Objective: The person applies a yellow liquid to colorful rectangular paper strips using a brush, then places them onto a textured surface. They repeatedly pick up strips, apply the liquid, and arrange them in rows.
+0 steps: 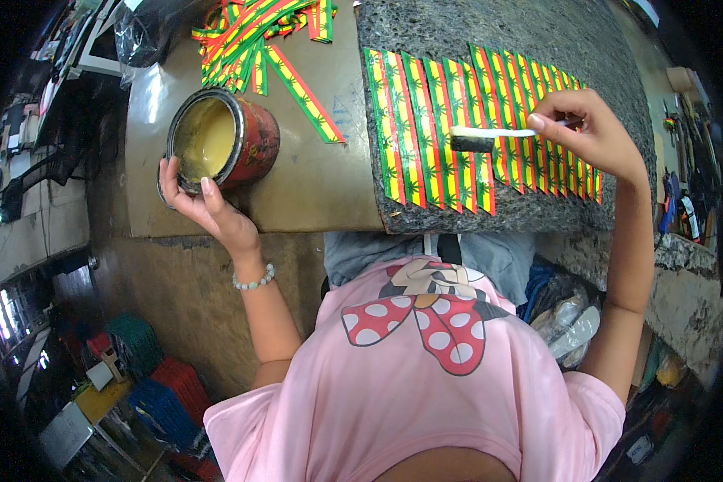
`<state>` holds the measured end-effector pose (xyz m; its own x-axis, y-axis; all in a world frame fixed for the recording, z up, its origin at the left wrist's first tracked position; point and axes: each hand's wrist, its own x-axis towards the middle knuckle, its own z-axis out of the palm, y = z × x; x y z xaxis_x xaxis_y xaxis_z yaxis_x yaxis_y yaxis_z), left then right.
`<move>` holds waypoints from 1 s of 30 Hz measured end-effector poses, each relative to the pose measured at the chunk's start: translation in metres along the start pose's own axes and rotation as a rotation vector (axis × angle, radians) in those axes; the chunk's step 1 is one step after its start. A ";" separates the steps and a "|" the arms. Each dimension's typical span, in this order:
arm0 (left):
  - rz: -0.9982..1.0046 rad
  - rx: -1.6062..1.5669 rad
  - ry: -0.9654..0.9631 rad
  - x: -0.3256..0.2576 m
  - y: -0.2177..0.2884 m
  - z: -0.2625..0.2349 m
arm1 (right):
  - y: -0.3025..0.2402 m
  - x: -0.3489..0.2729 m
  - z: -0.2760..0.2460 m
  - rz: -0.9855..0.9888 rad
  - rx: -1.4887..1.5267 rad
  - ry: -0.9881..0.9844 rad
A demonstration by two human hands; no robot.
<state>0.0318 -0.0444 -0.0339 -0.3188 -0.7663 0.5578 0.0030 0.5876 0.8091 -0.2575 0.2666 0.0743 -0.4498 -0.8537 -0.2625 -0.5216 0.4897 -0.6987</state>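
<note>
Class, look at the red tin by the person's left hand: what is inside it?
The red tin holds a pale yellow, creamy paste, filling it well up the wall. The left hand grips its near rim. How deep the paste goes, and the tin's bottom, cannot be seen.

The person is wearing a pink short-sleeved T-shirt (pixel 426 377) that is showing a cartoon print on the chest: a large red bow with white polka dots (pixel 416 321), outlined in black. Both forearms are going bare below the sleeves. The left wrist is carrying a bracelet of pale, whitish-green beads (pixel 254 280). Grey-blue trousers (pixel 490 255) are showing beneath the shirt hem.
</note>
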 end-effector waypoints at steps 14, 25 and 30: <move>-0.024 -0.134 0.088 0.001 0.005 0.007 | 0.032 -0.007 0.009 -0.033 -0.257 0.128; -0.013 -0.151 0.083 0.001 -0.003 0.002 | 0.040 0.027 0.006 -0.237 -0.738 0.413; -0.013 -0.157 0.072 0.002 -0.001 0.003 | 0.038 0.044 0.006 -0.402 -0.853 0.599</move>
<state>0.0286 -0.0458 -0.0341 -0.2514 -0.7933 0.5546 0.1495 0.5343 0.8320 -0.2926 0.2468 0.0316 -0.2932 -0.8667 0.4035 -0.9311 0.3547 0.0852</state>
